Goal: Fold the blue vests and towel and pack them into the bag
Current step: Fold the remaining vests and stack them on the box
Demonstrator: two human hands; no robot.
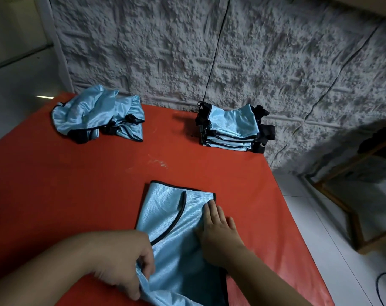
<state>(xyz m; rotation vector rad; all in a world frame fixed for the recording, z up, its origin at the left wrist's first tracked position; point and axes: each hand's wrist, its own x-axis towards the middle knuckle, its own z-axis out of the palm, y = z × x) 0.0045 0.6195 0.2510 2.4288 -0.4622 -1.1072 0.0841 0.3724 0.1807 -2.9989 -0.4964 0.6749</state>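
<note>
Pinching the near left edge of the blue vest [176,228], the left hand [125,263] lifts a fold of cloth between thumb and curled fingers. Right hand [218,228] lies flat on the vest's right side, fingers straight, pressing it down. This vest lies spread near the front edge of the red table [55,184], its black trim showing. A folded stack of vests [231,129] stands at the back right corner. A crumpled pile of vests [99,113] lies at the back left corner.
</note>
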